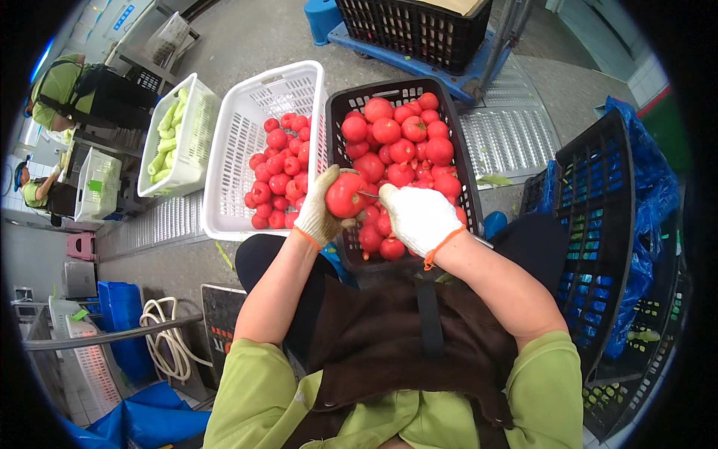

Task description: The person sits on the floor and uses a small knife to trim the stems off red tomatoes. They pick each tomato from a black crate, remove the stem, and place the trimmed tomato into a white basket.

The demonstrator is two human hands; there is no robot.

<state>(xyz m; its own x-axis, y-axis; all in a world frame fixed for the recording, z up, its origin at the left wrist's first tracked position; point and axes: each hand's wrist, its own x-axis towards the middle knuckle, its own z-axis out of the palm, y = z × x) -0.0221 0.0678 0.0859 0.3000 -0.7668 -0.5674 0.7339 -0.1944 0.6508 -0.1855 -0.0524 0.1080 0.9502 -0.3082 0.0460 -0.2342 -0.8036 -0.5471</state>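
Note:
My left hand [321, 205], in a knitted work glove, holds a large red tomato [342, 195] with its stem end turned to the right. In my gloved right hand [423, 218] is a thin metal blade [369, 195], its tip at the tomato's stem end; the grip is mostly hidden by the glove. Below both hands stands a black plastic crate [470, 185] filled with whole tomatoes [387, 130]. On its left is a white plastic crate [238, 140] partly filled with tomatoes [279, 183], several showing a hollow at the stem end.
A white crate of pale green gourds [166, 145] stands farther left. Ahead, a blue platform trolley [359, 42] carries a black crate [415, 33]. Stacked black crates [594, 241] with blue plastic sheeting [645, 224] rise at right. Two co-workers [59, 92] are at the far left.

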